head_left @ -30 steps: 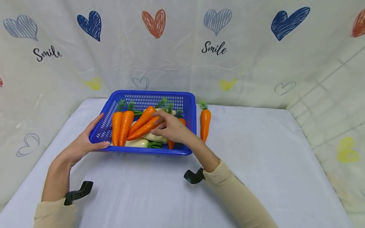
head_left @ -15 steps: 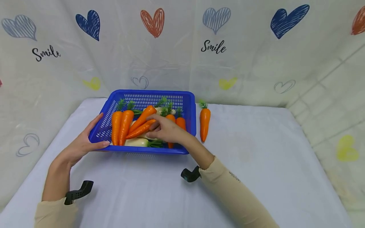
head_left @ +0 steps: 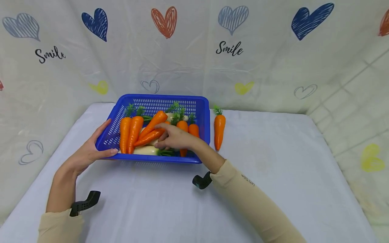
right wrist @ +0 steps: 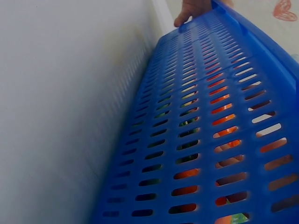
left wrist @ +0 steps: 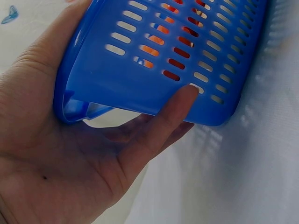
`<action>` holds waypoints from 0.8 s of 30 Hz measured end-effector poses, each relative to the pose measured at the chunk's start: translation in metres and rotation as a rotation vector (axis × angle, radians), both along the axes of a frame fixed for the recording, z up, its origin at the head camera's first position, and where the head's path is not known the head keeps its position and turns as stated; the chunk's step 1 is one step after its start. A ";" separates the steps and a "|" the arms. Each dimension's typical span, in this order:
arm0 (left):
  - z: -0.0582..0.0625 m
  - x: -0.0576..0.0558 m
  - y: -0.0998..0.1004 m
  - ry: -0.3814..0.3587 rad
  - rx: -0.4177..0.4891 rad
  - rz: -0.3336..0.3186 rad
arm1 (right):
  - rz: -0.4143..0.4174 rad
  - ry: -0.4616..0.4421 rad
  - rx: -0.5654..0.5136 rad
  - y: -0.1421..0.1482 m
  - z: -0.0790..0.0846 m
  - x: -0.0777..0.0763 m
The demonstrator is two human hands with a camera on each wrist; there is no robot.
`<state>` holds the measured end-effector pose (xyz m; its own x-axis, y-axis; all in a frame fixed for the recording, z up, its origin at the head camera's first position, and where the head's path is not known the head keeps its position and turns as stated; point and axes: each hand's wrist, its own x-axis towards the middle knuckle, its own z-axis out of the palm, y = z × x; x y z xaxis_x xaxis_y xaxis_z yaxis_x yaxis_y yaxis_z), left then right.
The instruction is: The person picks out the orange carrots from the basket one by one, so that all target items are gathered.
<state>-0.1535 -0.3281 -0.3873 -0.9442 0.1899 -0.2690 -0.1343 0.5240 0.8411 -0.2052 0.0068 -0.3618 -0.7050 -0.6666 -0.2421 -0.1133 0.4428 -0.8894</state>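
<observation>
A blue plastic basket [head_left: 203,128] holds several orange carrots and white radishes with green tops. My left hand [head_left: 88,153] grips its left end, the thumb over the front rim and the fingers along the left side; the left wrist view shows this hand [left wrist: 84,154] wrapped round the basket's corner. Inside the basket, my right hand [head_left: 177,137] reaches over the front right, index finger lying over a slanted carrot [head_left: 149,138]. Its thumb is near a white radish [head_left: 146,150]. Whether it pinches the carrot I cannot tell. The right wrist view mostly shows the slotted basket wall [right wrist: 187,116].
One carrot [head_left: 219,131] lies on the white tablecloth [head_left: 273,168] just right of the basket. A cloth backdrop [head_left: 194,50] printed with hearts stands close behind the basket. Two carrots [head_left: 130,135] lie side by side at the basket's left.
My right hand has shifted left and lower along the slanted carrot, its fingers now deeper among the vegetables. The left hand keeps its hold on the basket.
</observation>
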 end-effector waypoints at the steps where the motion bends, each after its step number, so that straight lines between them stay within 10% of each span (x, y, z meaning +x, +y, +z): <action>1: 0.000 0.000 0.000 -0.002 0.000 0.001 | 0.002 -0.007 0.001 -0.001 0.000 -0.001; 24: 0.003 0.003 0.005 -0.024 0.006 0.025 | -0.065 0.058 0.124 -0.006 0.002 0.000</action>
<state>-0.1508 -0.3233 -0.3840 -0.9420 0.1678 -0.2906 -0.1676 0.5151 0.8406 -0.2049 0.0010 -0.3599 -0.7607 -0.5867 -0.2777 -0.1304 0.5572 -0.8201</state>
